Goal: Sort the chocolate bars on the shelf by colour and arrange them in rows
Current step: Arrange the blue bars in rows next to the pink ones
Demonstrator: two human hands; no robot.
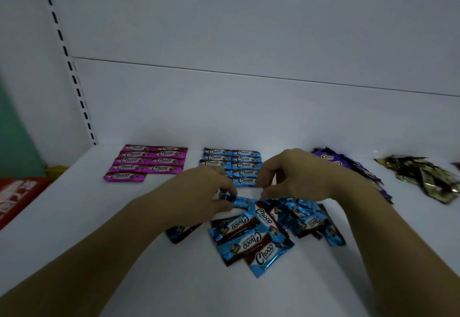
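Observation:
Pink chocolate bars (149,161) lie in neat rows at the back left of the white shelf (74,217). To their right, blue bars (245,165) form two columns. A loose heap of blue bars (258,239) lies in front, near the middle. My left hand (199,194) pinches the left end of one blue bar (240,201) at the heap's far edge. My right hand (296,177) hovers at that bar's right end with fingers curled down; whether it grips the bar is hidden.
A purple pile (348,167) lies at the back right, partly behind my right wrist. A gold pile (428,177) sits further right. A slotted upright (74,80) marks the shelf's left wall. Red packaging (17,197) shows beyond the left edge.

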